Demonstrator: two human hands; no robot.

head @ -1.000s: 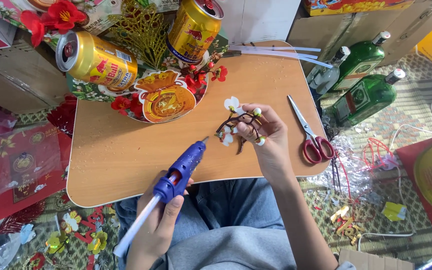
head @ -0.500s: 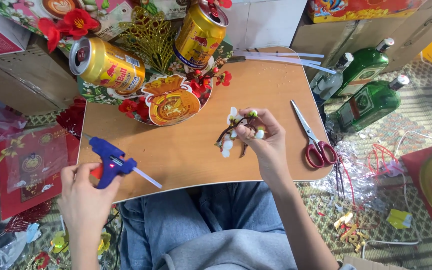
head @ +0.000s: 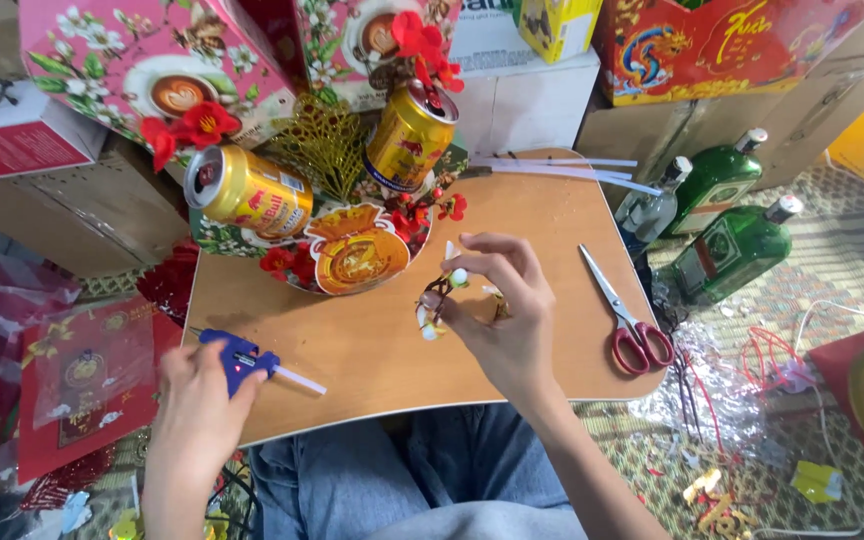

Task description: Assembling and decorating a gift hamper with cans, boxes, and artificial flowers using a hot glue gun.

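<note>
Left hand (head: pixel 192 400) grips blue glue gun (head: pixel 242 362) at left bench (head: pixel 372 345) edge. Right hand (head: pixel 497 315) pinches flower sprig (head: pixel 435 300) above bench centre, near can arrangement (head: pixel 342 200). Scissors (head: pixel 627 320) lie right.

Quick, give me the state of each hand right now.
Left hand: closed around the blue glue gun, at the table's left edge.
Right hand: fingers pinching a small flower sprig above the table.

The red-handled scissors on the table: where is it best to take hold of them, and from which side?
Probably grip the scissors by the red handle loops nearest the person, coming from above on the right: they lie flat, closed, blades pointing away.
</note>
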